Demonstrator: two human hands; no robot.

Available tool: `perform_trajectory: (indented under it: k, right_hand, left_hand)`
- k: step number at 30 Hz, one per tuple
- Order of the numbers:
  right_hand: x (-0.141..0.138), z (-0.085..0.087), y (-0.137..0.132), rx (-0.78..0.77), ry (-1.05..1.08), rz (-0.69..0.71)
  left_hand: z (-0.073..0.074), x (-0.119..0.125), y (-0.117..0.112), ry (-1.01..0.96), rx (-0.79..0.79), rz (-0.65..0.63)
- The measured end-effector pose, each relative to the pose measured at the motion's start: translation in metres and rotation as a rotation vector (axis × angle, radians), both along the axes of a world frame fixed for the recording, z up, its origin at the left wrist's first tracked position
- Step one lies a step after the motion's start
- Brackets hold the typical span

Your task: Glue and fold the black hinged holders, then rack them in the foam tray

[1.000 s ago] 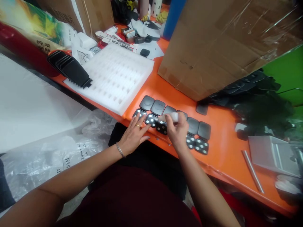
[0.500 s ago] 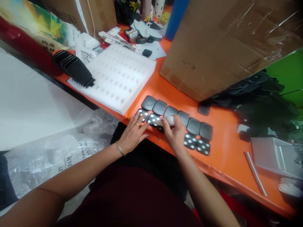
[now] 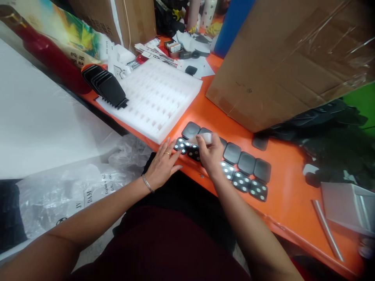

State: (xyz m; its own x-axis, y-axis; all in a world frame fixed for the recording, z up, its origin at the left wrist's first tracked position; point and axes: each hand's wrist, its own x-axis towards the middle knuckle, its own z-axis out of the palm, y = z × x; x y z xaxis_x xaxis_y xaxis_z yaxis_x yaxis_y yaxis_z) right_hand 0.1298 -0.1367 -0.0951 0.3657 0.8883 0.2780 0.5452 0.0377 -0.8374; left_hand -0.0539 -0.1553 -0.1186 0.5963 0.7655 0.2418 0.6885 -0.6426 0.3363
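My right hand (image 3: 210,150) grips a small white squeeze bottle (image 3: 207,137), its narrow tip pointing left at the leftmost dotted pad (image 3: 182,145). That pad is black with rounded corners and white dots. My left hand (image 3: 164,162) lies with fingers spread at the table edge, fingertips against the same pad. Several more dotted pads continue the front row, among them one beside the right forearm (image 3: 241,182); the hand hides part of the row. Behind them runs a row of plain black pads (image 3: 246,162).
A white foam tray (image 3: 164,89) with rows of slots stands at left, a stack of black parts (image 3: 105,86) on its edge. A big cardboard box (image 3: 263,58) rises behind the pads. Rightward on the orange table (image 3: 288,183) lie a metal rod (image 3: 327,230) and a white box (image 3: 340,203).
My right hand has moved left with the bottle, from the second dotted pad to the first. My left fingers have slid back to that pad's left edge. The view has shifted slightly.
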Motion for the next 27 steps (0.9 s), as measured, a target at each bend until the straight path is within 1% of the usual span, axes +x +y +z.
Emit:
perform_trajectory:
  k: [3, 7, 14, 17, 20, 27]
  right_hand:
    - [-0.003, -0.001, 0.006, 0.001, -0.073, 0.041]
    - [-0.002, 0.001, 0.007, 0.011, -0.127, 0.072]
    - [0.001, 0.008, -0.005, -0.007, -0.057, -0.010]
    - [-0.003, 0.009, -0.011, -0.034, -0.011, 0.033]
    - [-0.010, 0.008, -0.015, -0.058, 0.008, 0.080]
    - [-0.018, 0.006, -0.014, -0.036, -0.060, 0.144]
  left_hand:
    - [0.001, 0.001, 0.000, 0.000, -0.004, 0.008]
    - [0.001, 0.001, 0.000, -0.025, -0.007, 0.008]
    - [0.001, -0.005, 0.003, -0.074, -0.033, 0.014]
    - [0.000, -0.009, 0.003, -0.097, -0.045, 0.039]
    - [-0.002, -0.011, 0.002, -0.073, -0.042, 0.057]
    - [-0.003, -0.008, 0.001, -0.040, -0.052, 0.056]
